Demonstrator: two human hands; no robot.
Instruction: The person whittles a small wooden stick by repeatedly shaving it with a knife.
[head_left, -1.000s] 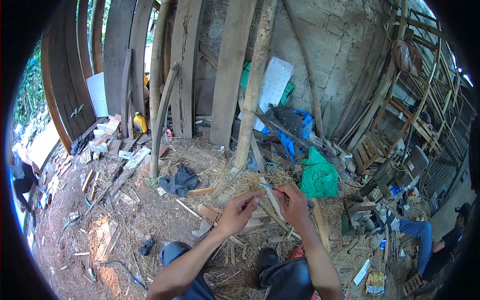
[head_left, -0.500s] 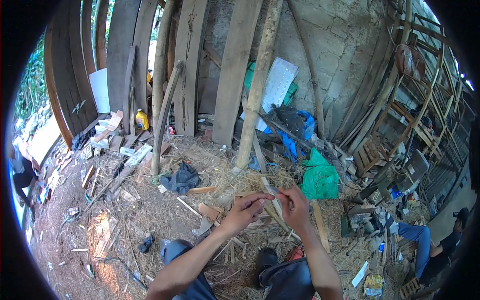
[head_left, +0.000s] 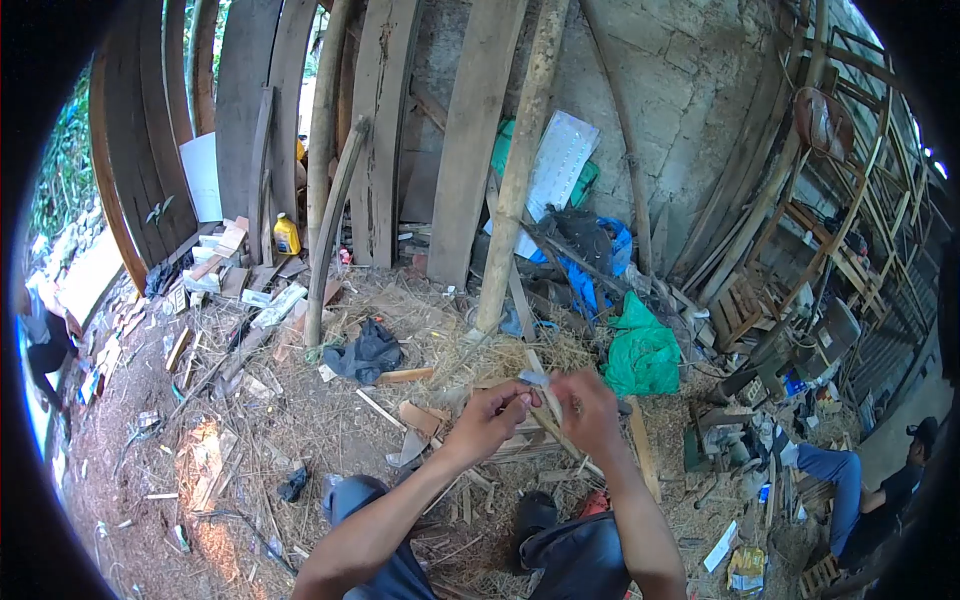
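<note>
Both my hands are raised close together in front of my knees. My left hand is closed, thumb and forefinger pinching a small pale strip that looks thin and whitish; its exact kind cannot be made out. My right hand is right beside it, fingers curled in and blurred at the tips. Whatever its fingertips grip is too small and smeared to name. Below the hands, thin wooden sticks lie on the ground.
A dark cloth and a green plastic sack lie ahead. A wooden pole stands before the block wall. A yellow bottle is by the planks. A seated person is at the right, another person at the far left.
My right hand has turned and its fingertips have drawn slightly away from my left hand's. The pale strip now shows above my left fingertips. My left hand has barely moved.
</note>
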